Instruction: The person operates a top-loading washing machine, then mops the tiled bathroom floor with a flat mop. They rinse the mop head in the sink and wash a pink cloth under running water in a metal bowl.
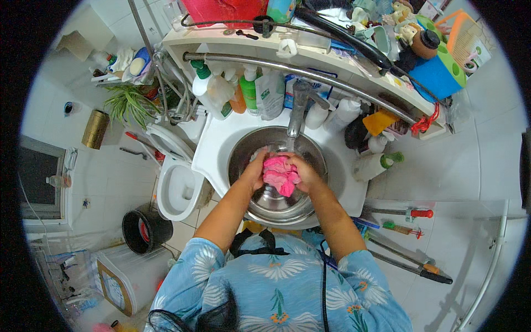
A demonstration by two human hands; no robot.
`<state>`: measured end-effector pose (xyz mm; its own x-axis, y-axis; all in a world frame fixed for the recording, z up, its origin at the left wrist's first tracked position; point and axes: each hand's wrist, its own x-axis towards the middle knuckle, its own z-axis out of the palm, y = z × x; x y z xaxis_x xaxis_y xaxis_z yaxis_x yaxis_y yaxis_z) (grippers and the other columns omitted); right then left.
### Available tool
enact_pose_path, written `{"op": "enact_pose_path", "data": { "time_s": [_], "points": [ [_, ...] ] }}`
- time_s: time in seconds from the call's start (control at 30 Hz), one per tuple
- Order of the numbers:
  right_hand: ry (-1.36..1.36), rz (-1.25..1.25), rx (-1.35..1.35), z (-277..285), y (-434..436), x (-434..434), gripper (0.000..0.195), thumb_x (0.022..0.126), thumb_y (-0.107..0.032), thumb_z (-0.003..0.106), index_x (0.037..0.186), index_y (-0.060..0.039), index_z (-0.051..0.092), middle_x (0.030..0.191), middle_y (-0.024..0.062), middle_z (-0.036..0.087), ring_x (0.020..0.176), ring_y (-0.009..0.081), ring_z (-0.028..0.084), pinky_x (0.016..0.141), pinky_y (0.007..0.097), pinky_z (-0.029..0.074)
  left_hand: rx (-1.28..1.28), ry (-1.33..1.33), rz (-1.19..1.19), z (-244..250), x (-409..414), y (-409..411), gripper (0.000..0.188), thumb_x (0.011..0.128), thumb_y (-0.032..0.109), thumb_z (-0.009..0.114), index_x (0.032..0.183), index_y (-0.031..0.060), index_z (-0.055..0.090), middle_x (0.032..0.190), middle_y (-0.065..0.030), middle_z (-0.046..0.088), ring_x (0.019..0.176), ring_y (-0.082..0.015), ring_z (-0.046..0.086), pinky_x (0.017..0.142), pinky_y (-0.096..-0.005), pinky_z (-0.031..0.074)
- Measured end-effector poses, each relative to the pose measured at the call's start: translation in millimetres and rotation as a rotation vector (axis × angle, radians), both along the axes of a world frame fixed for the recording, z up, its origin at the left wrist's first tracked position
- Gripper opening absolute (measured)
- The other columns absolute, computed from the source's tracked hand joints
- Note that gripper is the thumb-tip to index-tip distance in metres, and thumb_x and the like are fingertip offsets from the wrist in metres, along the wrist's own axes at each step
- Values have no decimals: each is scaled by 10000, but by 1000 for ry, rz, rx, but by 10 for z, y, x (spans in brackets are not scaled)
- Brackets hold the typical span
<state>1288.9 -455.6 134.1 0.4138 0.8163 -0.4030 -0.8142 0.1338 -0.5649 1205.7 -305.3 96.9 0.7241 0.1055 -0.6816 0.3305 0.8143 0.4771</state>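
Both of my hands grip a bunched pink cloth [280,174] over a stainless steel basin [274,213]. On the cloth's left side is my left hand [258,168], its fingers partly hidden by the fabric. My right hand [305,172] holds the opposite side, fingers curled over the top. Water runs from the metal faucet [295,112] just above the cloth. The basin sits in a white sink [344,174]. Something whitish shows beside my left fingers, too blurred to name.
Behind the sink stand several pump bottles [251,89] beneath a metal rail [332,83] and a crowded shelf [232,37]. A toilet [178,191] with a raised lid is at the left, near a black bucket [145,230]. Long-handled tools [402,257] lean at the right.
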Motion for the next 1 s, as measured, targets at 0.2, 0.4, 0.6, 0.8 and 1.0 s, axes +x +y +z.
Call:
{"op": "enact_pose_path", "data": {
  "time_s": [0.2,0.4,0.6,0.8,1.0],
  "points": [
    [-1080,-229,-701,-240,54,-307,495,891,-390,657,1167,-7,512,965,207,672,863,380,663,756,425,529,-123,113,247,88,188,-553,436,1025,476,369,1101,104,585,994,-115,671,882,-278,654,813,-456,546],
    [-1270,-68,-758,-95,72,-324,424,898,-379,629,1130,-28,574,902,249,662,838,437,644,732,481,503,100,-13,199,-214,50,-541,510,1015,498,383,1171,57,586,1023,-117,654,863,-302,640,777,-445,527],
    [-1299,-1,-939,-373,-136,199,555,879,-392,660,1314,-75,522,1117,292,608,983,452,630,791,500,502,610,115,-170,-237,176,-26,519,1015,514,359,1334,124,480,1118,-122,650,1022,-288,600,838,-490,488],
    [-1339,101,-1051,-741,90,-3,624,815,-225,690,1375,-103,443,1213,266,543,977,443,618,863,504,513,396,273,-156,-201,174,220,573,990,600,328,1387,210,463,1304,-4,581,1270,-279,464,1021,-650,308],
    [-678,30,-451,-796,253,-158,386,795,-6,580,1174,-75,542,1094,113,569,912,288,622,829,396,533,44,111,54,-295,238,96,442,1020,455,379,1205,94,555,1161,-132,622,1047,-318,606,901,-544,502]
  ]
}}
